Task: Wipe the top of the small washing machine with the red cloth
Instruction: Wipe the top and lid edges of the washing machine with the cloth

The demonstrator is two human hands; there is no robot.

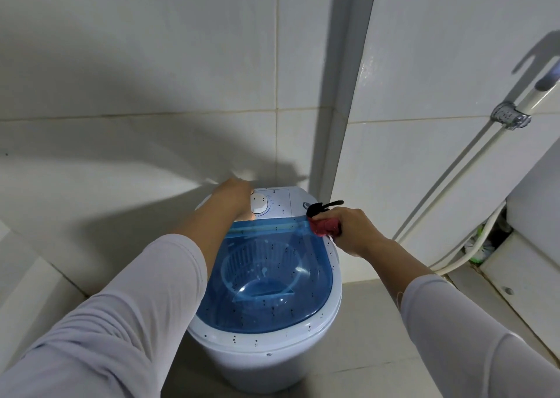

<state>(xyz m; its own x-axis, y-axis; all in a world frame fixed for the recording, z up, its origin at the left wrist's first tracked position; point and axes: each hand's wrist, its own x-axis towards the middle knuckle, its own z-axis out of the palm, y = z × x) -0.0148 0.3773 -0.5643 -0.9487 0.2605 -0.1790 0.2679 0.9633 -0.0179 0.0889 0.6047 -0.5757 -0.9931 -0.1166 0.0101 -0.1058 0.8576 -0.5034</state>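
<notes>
I am standing in a corner walled with pale tiles (151, 64), looking down at the small washing machine (266, 276) set on the floor against them; my left hand (233, 196) is reaching to the far left of the machine's white control panel, just beside the round dial (259, 203), the arm stretched straight across the left rim; how those fingers are lying I cannot tell, since the back of the hand is hiding them; in the middle the blue see-through lid (272, 291) is lying closed over the basket, speckled with dark spots, as is the white rim around it; to the right my right hand (351, 231) is gripping the bunched red cloth (325, 226), fingers curled round it, wrist bent, pressing it at the far right edge of the lid by the hinge line; I judge the wiping is only starting, most specks being untouched; the next move calls for dragging the cloth leftward and nearer across the lid; farther right a white hose (454, 191) is running down the wall.
</notes>
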